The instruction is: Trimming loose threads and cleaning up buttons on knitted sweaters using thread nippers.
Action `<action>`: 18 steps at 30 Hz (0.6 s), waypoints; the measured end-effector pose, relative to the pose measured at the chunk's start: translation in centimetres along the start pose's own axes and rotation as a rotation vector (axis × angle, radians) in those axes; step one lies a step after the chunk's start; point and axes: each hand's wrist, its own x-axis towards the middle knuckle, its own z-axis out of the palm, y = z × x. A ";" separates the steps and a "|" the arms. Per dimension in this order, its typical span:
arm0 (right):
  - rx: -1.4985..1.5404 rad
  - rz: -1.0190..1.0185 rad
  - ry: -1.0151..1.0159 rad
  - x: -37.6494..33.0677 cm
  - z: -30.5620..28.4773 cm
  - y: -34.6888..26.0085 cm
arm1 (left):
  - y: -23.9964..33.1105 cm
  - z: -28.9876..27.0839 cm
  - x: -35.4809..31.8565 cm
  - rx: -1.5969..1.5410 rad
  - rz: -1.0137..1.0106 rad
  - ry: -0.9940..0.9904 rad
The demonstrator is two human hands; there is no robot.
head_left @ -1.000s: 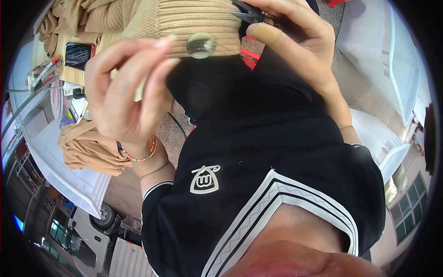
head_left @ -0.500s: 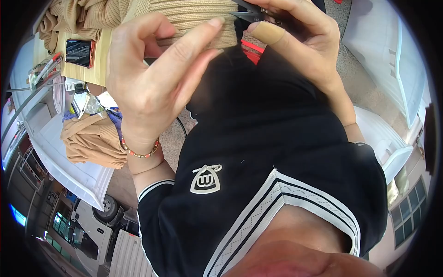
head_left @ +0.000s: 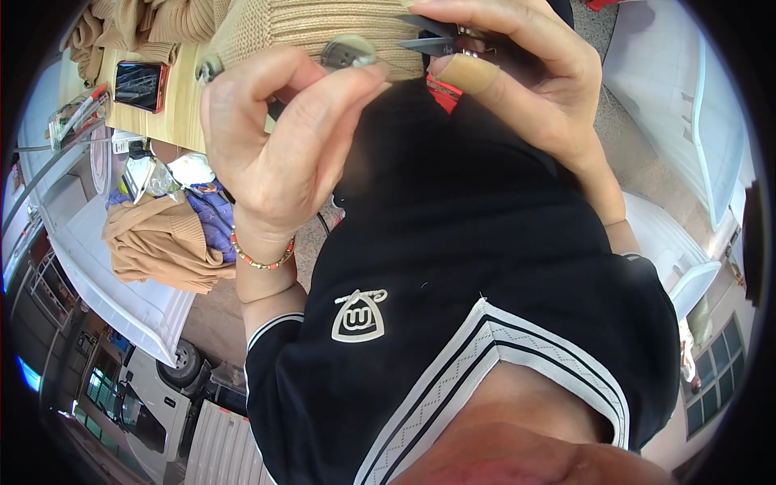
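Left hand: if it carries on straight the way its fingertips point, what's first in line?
Probably the small scissors in the right hand. The left hand, pinching a round button, points right across the tan knit. Depth is unclear, so it may pass clear.

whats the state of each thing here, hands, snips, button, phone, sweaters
left hand: raised, fingertips pinching the round grey button
right hand: closed around small metal thread snips
thread snips: blades nearly closed
tan ribbed knit garment: spread flat
dark smartphone: lying flat, screen dark
folded tan sweater: crumpled
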 end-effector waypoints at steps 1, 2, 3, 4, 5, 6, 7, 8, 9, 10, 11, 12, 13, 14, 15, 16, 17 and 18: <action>0.000 -0.001 -0.001 0.0 0.0 0.0 | 0.2 0.1 -0.1 -0.047 -0.039 0.016; -0.051 -0.028 -0.016 0.0 -0.1 -0.1 | 0.3 0.1 -0.2 -0.094 -0.079 0.032; -0.101 -0.055 -0.032 0.1 -0.1 -0.1 | 0.2 0.1 -0.4 -0.093 -0.078 0.032; -0.100 -0.057 -0.032 0.1 0.0 -0.2 | 0.2 0.1 -0.5 -0.092 -0.077 0.046; -0.126 -0.070 -0.046 0.3 0.0 -0.4 | 0.2 0.1 -0.7 -0.092 -0.075 0.059; -0.151 -0.082 -0.059 0.4 0.1 -0.4 | 0.1 0.2 -0.9 -0.090 -0.075 0.059; -0.153 -0.082 -0.057 0.5 0.2 -0.3 | 0.0 0.3 -1.0 -0.112 -0.083 0.076; -0.219 -0.119 -0.091 0.7 0.3 0.0 | 0.0 0.4 -1.1 -0.134 -0.090 0.092; -0.286 -0.156 -0.124 0.8 0.4 0.1 | 0.0 0.4 -1.1 -0.136 -0.089 0.092; -0.286 -0.156 -0.124 0.8 0.3 0.0 | 0.0 0.4 -1.1 -0.132 -0.100 0.091; -0.267 -0.159 -0.111 0.8 0.2 -0.2 | 0.0 0.4 -1.2 -0.129 -0.112 0.090; -0.248 -0.161 -0.098 0.8 0.1 -0.3 | -0.1 0.4 -1.3 -0.130 -0.111 0.089; -0.247 -0.164 -0.097 0.9 0.2 -0.2 | -0.1 0.5 -1.3 -0.122 -0.105 0.110; -0.241 -0.103 -0.109 1.0 0.3 -0.2 | -0.2 0.5 -1.4 -0.114 -0.099 0.130; -0.235 -0.043 -0.121 1.1 0.4 -0.1 | -0.4 0.6 -1.5 -0.111 -0.099 0.130; -0.235 -0.043 -0.121 1.0 0.5 -0.1 | -0.5 0.7 -1.6 -0.121 -0.103 0.145; -0.230 -0.131 -0.092 0.9 0.5 -0.1 | -0.7 0.8 -1.7 -0.131 -0.107 0.160; -0.224 -0.218 -0.063 0.9 0.6 0.0 | -0.7 0.8 -1.8 -0.130 -0.107 0.160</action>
